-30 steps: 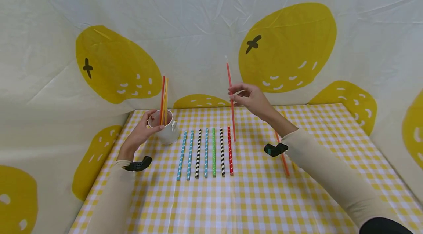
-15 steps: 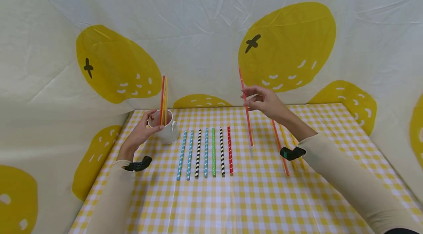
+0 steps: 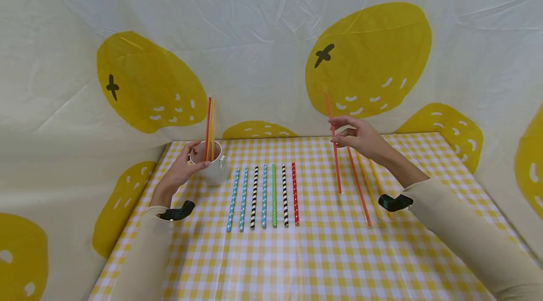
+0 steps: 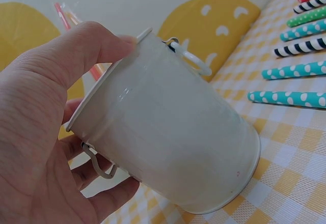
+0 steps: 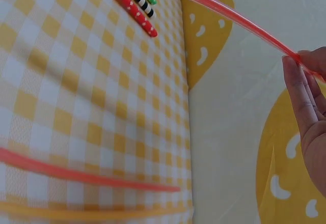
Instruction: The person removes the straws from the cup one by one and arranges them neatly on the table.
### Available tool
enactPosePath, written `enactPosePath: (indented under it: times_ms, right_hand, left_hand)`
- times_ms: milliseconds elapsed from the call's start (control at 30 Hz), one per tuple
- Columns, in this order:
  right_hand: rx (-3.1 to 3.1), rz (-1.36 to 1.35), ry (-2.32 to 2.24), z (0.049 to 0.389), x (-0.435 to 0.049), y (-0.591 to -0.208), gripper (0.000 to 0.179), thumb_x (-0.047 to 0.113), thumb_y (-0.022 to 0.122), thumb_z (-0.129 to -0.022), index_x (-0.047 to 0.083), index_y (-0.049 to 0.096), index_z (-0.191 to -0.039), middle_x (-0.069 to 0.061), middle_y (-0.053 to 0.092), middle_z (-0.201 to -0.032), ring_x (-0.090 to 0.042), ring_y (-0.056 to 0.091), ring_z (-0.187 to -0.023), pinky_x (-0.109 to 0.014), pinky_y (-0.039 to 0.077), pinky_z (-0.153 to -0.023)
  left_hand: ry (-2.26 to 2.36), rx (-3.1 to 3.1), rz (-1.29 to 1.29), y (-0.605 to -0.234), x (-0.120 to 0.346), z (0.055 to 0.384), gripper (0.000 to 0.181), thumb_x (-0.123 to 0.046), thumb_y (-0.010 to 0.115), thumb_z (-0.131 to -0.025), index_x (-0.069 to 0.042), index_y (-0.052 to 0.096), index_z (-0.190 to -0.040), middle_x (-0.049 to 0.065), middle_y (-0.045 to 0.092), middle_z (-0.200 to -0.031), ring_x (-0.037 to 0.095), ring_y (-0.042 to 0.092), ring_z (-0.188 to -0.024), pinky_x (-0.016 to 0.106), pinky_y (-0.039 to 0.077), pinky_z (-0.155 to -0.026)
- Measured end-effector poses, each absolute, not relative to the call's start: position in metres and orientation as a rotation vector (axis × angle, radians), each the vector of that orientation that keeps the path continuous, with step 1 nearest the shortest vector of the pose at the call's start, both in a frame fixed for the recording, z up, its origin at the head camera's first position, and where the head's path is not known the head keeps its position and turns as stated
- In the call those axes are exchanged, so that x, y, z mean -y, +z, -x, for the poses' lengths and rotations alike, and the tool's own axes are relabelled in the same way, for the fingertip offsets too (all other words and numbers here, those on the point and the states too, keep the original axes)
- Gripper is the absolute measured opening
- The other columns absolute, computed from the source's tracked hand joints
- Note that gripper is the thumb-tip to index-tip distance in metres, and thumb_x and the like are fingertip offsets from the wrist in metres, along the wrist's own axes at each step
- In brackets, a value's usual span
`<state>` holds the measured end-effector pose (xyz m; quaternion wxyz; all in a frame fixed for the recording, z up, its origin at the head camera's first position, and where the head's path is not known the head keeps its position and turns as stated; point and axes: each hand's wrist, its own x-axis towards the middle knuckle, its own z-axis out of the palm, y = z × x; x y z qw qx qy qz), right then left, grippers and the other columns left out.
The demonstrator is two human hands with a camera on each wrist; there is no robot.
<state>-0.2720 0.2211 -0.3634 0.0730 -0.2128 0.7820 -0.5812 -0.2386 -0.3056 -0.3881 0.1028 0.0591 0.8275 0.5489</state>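
My left hand (image 3: 182,169) grips the rim of a small white metal pail (image 4: 173,127), thumb over the near edge and fingers round the far side. A red straw (image 3: 209,126) and yellow straws (image 3: 213,126) stand in the pail, leaning on its rim. In my right hand (image 3: 356,137) a translucent red straw (image 5: 239,20) is pinched between thumb and fingertips. It hangs nearly upright, lower end close over the cloth. Just right of it, another red straw (image 3: 359,188) and two yellow straws (image 3: 368,183) lie on the table.
Between the hands lies a row of patterned paper straws: blue dotted (image 3: 233,199), black-striped (image 3: 254,197), green (image 3: 274,195) and red dotted (image 3: 295,192). A yellow checked cloth (image 3: 263,263) covers the table. Behind it hangs a lemon-print sheet (image 3: 263,65).
My right hand has moved right and slightly down with the red straw, away from the patterned row toward the plain straws on the table. The left hand and pail have stayed put.
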Motion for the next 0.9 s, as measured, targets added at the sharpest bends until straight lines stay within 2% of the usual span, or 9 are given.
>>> enactPosePath:
  times_ms: [200,433,633,900]
  right_hand:
    - [-2.383,0.581,-1.704,0.269,-0.239,-0.365,0.050,0.009,0.067,-0.099,0.007,0.051,-0.146,-0.011,0.050,-0.139,-0.020,0.066,-0.105,-0.033,0.058,-0.084]
    - [-2.428,0.563,-1.591,0.263,-0.265,-0.367,0.048,0.012,0.066,-0.100,0.006,0.051,-0.145,-0.013,0.049,-0.137,-0.024,0.061,-0.109,-0.036,0.057,-0.087]
    - [-2.422,0.564,-1.472,0.259,-0.290,-0.373,0.050,0.013,0.063,-0.102,-0.001,0.046,-0.147,-0.022,0.044,-0.139,-0.021,0.063,-0.106,-0.029,0.057,-0.084]
    - [-2.386,0.491,-1.454,0.260,-0.327,-0.391,0.049,0.012,0.060,-0.103,-0.002,0.043,-0.148,-0.022,0.049,-0.133,-0.022,0.066,-0.103,-0.034,0.058,-0.086]
  left_hand:
    - [1.625,-2.439,-0.169,-0.387,0.305,0.238,0.084,-0.018,0.071,-0.096,-0.011,0.017,-0.161,0.019,0.016,-0.163,0.044,0.020,-0.146,0.061,0.025,-0.112]
    - [1.618,-2.444,-0.171,-0.389,0.304,0.239,0.085,-0.019,0.071,-0.097,-0.009,0.016,-0.161,0.019,0.015,-0.164,0.044,0.020,-0.147,0.062,0.025,-0.112]
    - [1.608,-2.451,-0.170,-0.389,0.304,0.240,0.085,-0.019,0.071,-0.097,-0.009,0.016,-0.161,0.020,0.016,-0.163,0.044,0.022,-0.146,0.061,0.026,-0.112]
    - [1.588,-2.464,-0.158,-0.388,0.304,0.239,0.085,-0.020,0.070,-0.097,-0.012,0.016,-0.161,0.019,0.016,-0.164,0.044,0.022,-0.147,0.061,0.027,-0.112]
